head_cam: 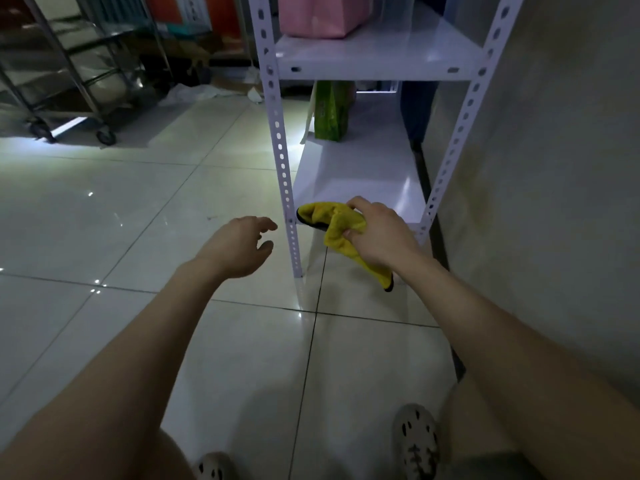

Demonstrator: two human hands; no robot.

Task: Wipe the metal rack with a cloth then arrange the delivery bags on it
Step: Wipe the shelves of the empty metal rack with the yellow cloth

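At the near edge of the rack's (284, 188) low shelf: right hand (381, 237) closed around yellow cloth (341, 225), left hand (242, 245) open, empty. Best wiped flat, near to far, around green bag (330, 110); pink bag (322, 15) above.

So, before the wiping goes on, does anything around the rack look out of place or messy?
On the white metal rack itself nothing stands out: the pink bag and green bag stand upright. Behind it, crumpled white paper or plastic lies loose on the floor near the steel cart. The right hand holds the yellow cloth.
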